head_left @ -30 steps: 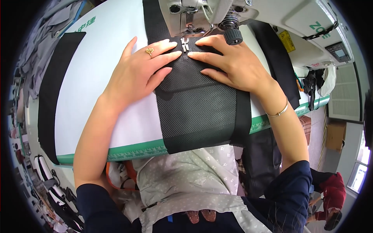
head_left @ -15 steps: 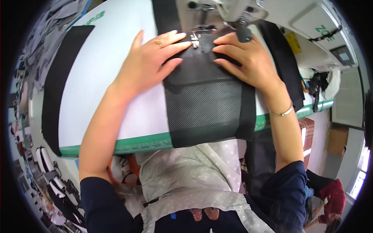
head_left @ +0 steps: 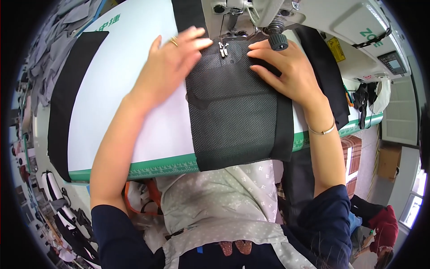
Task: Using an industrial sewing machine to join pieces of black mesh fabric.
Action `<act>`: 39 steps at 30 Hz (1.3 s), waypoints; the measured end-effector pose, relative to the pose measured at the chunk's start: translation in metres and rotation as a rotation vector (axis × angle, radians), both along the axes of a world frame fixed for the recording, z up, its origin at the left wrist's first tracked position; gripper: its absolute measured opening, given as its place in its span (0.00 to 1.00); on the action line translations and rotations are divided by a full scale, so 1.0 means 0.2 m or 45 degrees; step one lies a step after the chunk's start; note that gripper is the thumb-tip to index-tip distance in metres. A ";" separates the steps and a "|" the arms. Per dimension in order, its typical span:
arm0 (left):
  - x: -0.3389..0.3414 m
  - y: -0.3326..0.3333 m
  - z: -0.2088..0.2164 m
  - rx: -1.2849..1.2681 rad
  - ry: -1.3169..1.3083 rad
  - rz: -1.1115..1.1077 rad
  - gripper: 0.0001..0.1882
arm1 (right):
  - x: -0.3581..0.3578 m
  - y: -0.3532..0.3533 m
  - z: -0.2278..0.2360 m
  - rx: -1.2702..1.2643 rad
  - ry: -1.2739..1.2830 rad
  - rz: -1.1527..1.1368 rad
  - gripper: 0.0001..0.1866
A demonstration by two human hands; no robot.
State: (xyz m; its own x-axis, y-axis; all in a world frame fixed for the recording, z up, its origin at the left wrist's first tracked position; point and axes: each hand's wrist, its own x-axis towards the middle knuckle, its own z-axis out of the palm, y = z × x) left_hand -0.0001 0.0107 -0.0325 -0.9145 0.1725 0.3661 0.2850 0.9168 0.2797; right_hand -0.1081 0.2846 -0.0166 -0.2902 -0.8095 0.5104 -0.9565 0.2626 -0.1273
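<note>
A black mesh fabric piece [head_left: 235, 121] lies under the presser foot [head_left: 223, 49] of a sewing machine [head_left: 264, 13] and hangs a little over the table's front edge. My left hand [head_left: 172, 62] is at the fabric's left edge, left of the foot. Its fingers are apart and slightly blurred; whether they touch the cloth I cannot tell. My right hand [head_left: 291, 69] rests on the fabric's right side, beside the foot, with fingers stretched toward it and nothing held. Part of this hand is hidden behind a black knob [head_left: 278, 41].
The white sewing table [head_left: 112, 107] has a green ruler strip [head_left: 165, 166] along its front edge. Black fabric strips lie at the left [head_left: 67, 98] and right [head_left: 324, 71]. Another person [head_left: 380, 228] is at the lower right. Grey cloth [head_left: 58, 36] is piled at the far left.
My left hand has drawn back to the left, away from the presser foot. My right hand has stayed nearly in place. The fabric's left edge has shifted slightly left.
</note>
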 end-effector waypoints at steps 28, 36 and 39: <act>0.27 0.12 0.19 -0.317 -0.294 -0.055 0.36 | 0.31 0.00 0.01 0.126 -0.109 -0.145 0.22; 0.20 0.12 0.12 -0.199 -0.304 -0.132 0.35 | 0.28 0.01 0.00 0.179 -0.185 0.027 0.26; 0.15 0.11 0.13 -0.307 -0.169 -0.167 0.30 | 0.27 0.01 -0.02 0.257 -0.105 0.036 0.25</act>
